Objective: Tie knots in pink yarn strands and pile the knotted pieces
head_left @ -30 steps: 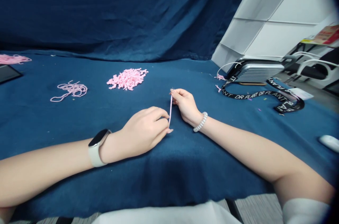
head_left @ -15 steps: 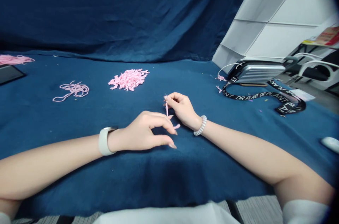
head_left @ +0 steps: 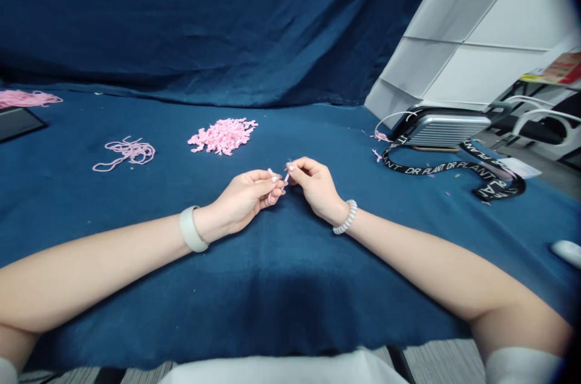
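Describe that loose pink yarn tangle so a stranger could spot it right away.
On the blue cloth, beyond the left hand, sits a dense pink pile. Left of it lies the tangle. Unlike the pile, or the pink bundle at the picture's left edge, its thin loops sprawl openly.

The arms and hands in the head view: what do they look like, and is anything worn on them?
They are a person's, ungloved, without cables. The left hand has a smooth, pale grey-green band at its wrist; the right hand has a ribbed, coil-like white-and-grey bracelet. A white sleeve shows above the right elbow.
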`<state>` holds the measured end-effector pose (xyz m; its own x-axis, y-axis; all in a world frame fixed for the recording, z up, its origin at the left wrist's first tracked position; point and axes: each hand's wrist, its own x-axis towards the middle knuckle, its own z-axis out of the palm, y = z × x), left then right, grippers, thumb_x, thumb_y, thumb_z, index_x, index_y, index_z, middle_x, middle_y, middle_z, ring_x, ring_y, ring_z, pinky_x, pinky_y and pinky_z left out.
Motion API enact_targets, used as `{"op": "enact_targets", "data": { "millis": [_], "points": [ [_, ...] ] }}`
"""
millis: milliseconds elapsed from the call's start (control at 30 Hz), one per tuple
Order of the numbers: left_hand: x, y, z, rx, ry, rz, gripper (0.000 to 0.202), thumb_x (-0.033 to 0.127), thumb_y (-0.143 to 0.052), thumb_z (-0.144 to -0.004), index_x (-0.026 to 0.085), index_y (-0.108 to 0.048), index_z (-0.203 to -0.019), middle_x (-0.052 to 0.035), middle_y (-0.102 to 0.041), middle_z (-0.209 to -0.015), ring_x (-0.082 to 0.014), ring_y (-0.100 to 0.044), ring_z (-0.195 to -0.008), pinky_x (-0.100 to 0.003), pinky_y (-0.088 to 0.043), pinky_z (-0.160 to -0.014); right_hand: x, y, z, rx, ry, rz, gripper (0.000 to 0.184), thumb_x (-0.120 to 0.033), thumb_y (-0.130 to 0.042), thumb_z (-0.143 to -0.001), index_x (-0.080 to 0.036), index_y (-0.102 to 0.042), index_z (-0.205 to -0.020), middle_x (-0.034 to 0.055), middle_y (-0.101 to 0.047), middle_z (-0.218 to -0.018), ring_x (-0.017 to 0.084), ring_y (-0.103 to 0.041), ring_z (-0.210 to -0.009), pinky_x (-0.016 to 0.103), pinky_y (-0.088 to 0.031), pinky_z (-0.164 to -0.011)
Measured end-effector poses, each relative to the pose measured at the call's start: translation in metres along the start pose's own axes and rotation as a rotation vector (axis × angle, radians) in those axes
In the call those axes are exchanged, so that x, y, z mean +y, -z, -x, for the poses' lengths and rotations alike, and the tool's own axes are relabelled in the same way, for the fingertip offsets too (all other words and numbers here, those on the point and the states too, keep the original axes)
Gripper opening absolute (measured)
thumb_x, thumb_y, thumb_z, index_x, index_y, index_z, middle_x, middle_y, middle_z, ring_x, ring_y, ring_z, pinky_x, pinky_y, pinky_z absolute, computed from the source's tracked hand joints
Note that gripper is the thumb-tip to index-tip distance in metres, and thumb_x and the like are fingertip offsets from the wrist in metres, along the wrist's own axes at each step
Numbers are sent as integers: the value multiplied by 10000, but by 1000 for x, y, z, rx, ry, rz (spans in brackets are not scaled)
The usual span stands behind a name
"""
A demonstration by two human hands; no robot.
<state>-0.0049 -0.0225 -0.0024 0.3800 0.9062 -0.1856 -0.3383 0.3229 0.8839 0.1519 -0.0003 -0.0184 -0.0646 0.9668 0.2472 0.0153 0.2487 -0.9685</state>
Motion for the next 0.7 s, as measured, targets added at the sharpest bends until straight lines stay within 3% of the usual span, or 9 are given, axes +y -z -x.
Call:
{"op": "enact_targets", "data": {
  "millis": [433, 700],
  "points": [
    [-1, 6, -5, -53, -45, -68, 190, 271, -695, -727, 116, -586, -735, 11, -538, -656, -28, -487, -539, -120, -394, -466, -9, -3, 7, -110, 45, -95, 151, -292, -661, -725, -163, -644, -649, -7, -577, -677, 87, -517, -609, 249, -434, -634],
    [3, 10, -3, -171, -32, -145, 215, 300, -650, -771, 113, -573, -700, 13, -532, -535, -34, -448, -452, -150, -343, -444, -9, -3, 9, -194, 4, -171, 153, -309, -668, -721, -172, -668, -653, 2, -597, -684, 97, -547, -624, 259, -449, -657]
  ]
}}
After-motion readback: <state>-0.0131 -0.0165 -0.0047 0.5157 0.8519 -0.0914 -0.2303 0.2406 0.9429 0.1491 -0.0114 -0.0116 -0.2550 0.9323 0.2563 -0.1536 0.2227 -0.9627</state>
